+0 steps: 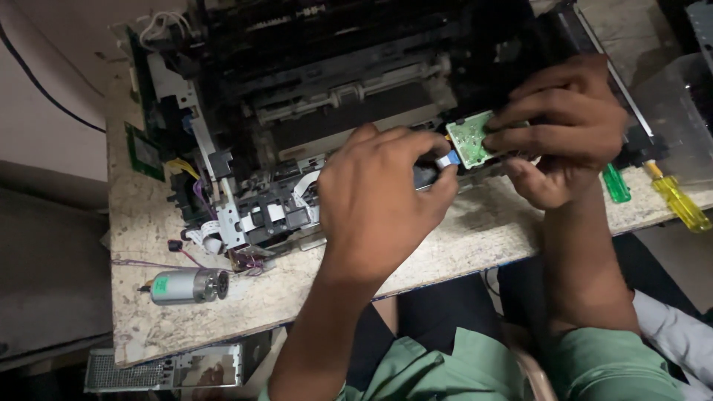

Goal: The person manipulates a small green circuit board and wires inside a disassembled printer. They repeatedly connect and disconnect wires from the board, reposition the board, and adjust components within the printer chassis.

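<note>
The right hand (pixel 564 126) grasps a small green circuit board (pixel 468 139) at the front right corner of the dismantled printer chassis (pixel 334 96); fingers lie over the board's right edge, thumb below it. The left hand (pixel 379 197) pinches the blue tip of a flat ribbon cable (pixel 448 160) between thumb and forefinger, just below and to the left of the board, touching or nearly touching its lower edge. The cable's long axis runs roughly left to right, toward the board; the left hand is the nearer to the cable end, the right hand the nearer to the board.

The chassis sits on a worn counter (pixel 297 297). Near the counter's left front edge lies a small cylindrical DC motor (pixel 189 286) with thin wires attached. To the right of the right hand, a green-handled screwdriver (pixel 615 183) and a yellow-handled screwdriver (pixel 677 197) lie on the counter, near each other but apart
</note>
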Motion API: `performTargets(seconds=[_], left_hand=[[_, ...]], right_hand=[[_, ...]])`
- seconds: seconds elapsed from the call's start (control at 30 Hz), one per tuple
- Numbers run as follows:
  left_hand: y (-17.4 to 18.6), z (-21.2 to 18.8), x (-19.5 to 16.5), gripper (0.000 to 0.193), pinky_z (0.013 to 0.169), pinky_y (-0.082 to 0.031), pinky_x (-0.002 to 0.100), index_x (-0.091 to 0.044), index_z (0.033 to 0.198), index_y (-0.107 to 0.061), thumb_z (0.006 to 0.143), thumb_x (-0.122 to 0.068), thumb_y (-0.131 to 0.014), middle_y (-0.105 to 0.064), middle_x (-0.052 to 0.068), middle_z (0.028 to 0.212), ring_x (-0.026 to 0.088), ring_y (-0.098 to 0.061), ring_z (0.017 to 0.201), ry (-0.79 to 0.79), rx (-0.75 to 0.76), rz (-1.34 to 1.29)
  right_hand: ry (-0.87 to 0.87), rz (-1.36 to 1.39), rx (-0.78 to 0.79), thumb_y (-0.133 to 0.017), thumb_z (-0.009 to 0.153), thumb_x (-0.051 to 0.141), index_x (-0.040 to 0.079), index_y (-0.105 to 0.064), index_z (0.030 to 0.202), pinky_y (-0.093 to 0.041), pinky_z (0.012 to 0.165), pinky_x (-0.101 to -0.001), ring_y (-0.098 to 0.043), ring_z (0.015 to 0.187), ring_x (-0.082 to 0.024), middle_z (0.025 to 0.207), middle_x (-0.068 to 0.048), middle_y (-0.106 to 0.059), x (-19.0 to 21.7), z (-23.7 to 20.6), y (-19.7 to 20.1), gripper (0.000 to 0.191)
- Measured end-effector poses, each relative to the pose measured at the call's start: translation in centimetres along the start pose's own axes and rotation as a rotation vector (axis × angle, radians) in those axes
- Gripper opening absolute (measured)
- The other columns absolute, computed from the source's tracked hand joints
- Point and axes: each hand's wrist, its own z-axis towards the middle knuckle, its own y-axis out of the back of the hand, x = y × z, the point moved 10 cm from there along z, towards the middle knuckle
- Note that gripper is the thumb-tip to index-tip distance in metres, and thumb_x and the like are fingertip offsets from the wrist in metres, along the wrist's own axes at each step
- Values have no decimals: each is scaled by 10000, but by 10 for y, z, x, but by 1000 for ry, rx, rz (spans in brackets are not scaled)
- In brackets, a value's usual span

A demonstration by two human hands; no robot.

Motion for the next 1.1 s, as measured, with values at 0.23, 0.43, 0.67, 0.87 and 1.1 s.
performTargets(seconds=[0.23, 0.43, 0.67, 0.87, 1.1], left_hand=[[-2, 1, -2, 270, 790, -543, 377, -154, 1008, -800, 782, -301, -793, -777, 10, 962, 241, -668, 891, -17, 10, 13], [-3, 0, -2, 253, 771, -536, 379, -165, 1012, -806, 795, -293, -786, -776, 3, 945, 230, -658, 868, -13, 21, 4], [-7, 1, 1, 294, 737, -522, 358, -174, 1066, -767, 793, -276, -808, -781, -19, 934, 188, -654, 809, 9, 45, 11], [-4, 2, 0, 305, 742, -516, 363, -187, 1074, -749, 789, -276, -812, -788, -76, 884, 182, -663, 828, 27, 13, -5], [3, 0, -7, 117, 777, -530, 360, -202, 909, -807, 806, -255, -786, -786, -72, 972, 205, -647, 883, -24, -17, 4]], right_hand=[[-8, -1, -10, -664, 863, 388, 114, -803, 811, -438, 816, -403, -643, 839, -287, 798, -55, -741, 1, 1, 1, 312], [-10, 15, -19, -654, 879, 411, 103, -800, 812, -463, 789, -396, -650, 820, -280, 785, -65, -733, 0, 1, 0, 347], [-3, 0, -21, -660, 874, 414, 104, -795, 801, -453, 793, -400, -647, 817, -278, 776, -60, -733, 1, 1, 0, 346], [-4, -7, 8, -658, 859, 408, 101, -797, 805, -451, 812, -395, -648, 833, -290, 798, -64, -739, 0, 1, 0, 341], [-11, -4, -10, -653, 841, 403, 106, -799, 807, -446, 831, -398, -649, 836, -287, 805, -55, -744, -1, -1, 1, 333]])
